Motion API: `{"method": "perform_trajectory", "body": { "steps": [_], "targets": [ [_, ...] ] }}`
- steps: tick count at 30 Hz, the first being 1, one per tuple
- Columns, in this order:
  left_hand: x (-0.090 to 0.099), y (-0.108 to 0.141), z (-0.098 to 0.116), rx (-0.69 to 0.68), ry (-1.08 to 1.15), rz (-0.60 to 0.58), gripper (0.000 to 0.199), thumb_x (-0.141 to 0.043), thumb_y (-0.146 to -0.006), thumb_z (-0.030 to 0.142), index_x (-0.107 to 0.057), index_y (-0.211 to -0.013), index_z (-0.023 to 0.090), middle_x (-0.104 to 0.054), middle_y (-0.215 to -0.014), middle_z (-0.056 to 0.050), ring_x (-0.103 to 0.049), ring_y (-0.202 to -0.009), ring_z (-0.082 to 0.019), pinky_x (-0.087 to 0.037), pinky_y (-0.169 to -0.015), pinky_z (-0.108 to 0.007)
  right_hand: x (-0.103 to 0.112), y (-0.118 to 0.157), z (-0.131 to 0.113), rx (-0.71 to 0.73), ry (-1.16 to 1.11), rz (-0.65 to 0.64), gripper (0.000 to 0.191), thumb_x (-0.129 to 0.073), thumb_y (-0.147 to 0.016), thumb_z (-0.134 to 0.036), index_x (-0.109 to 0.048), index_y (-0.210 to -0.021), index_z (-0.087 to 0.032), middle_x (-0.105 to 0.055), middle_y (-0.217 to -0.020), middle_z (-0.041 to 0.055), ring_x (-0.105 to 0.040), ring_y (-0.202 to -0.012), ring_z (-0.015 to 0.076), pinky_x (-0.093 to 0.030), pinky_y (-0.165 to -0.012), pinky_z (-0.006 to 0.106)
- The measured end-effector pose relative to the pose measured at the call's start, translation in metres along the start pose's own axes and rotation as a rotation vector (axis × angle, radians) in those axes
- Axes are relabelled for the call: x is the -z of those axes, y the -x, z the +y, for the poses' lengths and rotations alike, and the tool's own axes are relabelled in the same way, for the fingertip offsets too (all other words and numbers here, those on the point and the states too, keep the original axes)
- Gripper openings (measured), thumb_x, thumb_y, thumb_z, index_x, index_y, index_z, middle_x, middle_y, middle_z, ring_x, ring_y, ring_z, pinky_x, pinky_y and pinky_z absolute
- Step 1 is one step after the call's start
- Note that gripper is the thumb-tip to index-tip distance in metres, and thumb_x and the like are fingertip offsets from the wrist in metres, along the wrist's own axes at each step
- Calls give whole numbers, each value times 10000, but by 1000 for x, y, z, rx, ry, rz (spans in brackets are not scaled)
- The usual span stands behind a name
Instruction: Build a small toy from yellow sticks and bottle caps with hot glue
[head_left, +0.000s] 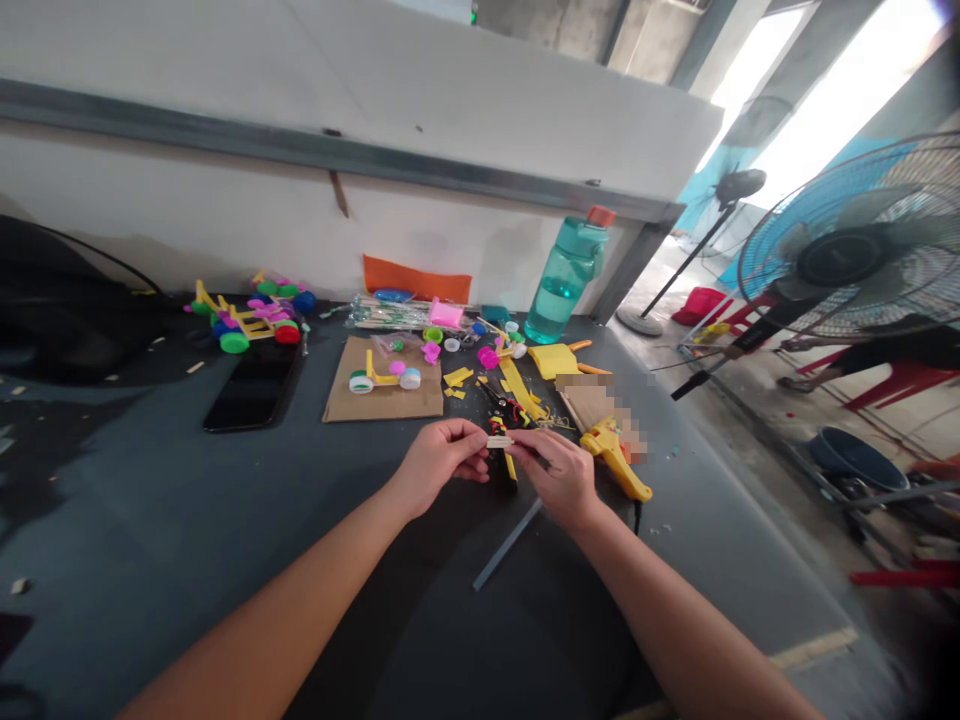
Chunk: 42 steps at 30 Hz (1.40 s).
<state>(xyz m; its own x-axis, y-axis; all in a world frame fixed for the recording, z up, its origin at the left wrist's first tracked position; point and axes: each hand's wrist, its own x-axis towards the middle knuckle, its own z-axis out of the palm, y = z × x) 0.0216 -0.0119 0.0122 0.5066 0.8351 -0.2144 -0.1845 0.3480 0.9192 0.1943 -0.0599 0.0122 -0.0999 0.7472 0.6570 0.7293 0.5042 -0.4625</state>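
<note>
Between the fingertips of my left hand (448, 462) and my right hand (561, 472) is a short pale strip (499, 442), perhaps wood. Each hand pinches one end of it. Just beyond lie black-handled scissors (504, 400) with red and yellow bits around them. A yellow glue gun (616, 458) rests close by my right hand. Past my left hand, a piece of cardboard (341, 395) carries a small yellow frame (386, 379) with bottle-cap wheels. Nearer to me a translucent flat stick (507, 546) lies on the dark table.
A black phone (251, 390) and several bottle-cap toy cars (247, 325) are at the left. Along the back stand a teal water bottle (564, 285), an orange sheet (416, 280) and packaged sticks. Yellow scraps (457, 378) litter the middle. A large fan (847, 255) stands beyond the right edge.
</note>
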Motion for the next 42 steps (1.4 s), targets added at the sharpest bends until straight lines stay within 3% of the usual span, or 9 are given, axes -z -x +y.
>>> {"method": "perform_trajectory", "body": {
  "steps": [7,13,25,35,42],
  "targets": [
    [-1,1,0,-63,-99,31,217,-600,-783,339,-590,-746,124,-579,-668,2,-581,-544,-97,-543,-529,-251,0,0,0,-28,17,5,149,-589,-834,-197,-685,-948,-212,-721,-842,29,-666,-751,146,-539,-716,243],
    [0,0,-3,-66,-153,-11,284,-582,-789,408,-592,-760,126,-582,-683,-10,-570,-515,-103,-523,-471,-253,-1,1,0,-19,17,0,159,-586,-835,-210,-687,-958,-214,-720,-849,36,-669,-759,153,-543,-717,247],
    [0,2,-1,-22,-20,-43,260,-623,-765,395,-610,-769,135,-583,-701,-11,-552,-545,-95,-531,-494,-255,-2,1,-1,-5,5,5,163,-580,-836,-200,-685,-958,-221,-721,-860,33,-672,-765,155,-548,-723,248],
    [-6,2,-8,2,-34,-37,352,-524,-799,487,-514,-678,156,-488,-550,33,-502,-450,-95,-448,-386,-213,-4,2,0,-25,18,21,151,-580,-838,-226,-686,-945,-222,-720,-849,31,-672,-749,149,-547,-714,241],
    [-8,2,-9,-93,-139,-20,338,-489,-818,484,-477,-676,177,-463,-510,50,-460,-426,-93,-394,-374,-192,-5,2,-3,-67,0,-12,150,-573,-840,-234,-685,-939,-230,-717,-851,33,-668,-769,159,-544,-721,258]
  ]
}}
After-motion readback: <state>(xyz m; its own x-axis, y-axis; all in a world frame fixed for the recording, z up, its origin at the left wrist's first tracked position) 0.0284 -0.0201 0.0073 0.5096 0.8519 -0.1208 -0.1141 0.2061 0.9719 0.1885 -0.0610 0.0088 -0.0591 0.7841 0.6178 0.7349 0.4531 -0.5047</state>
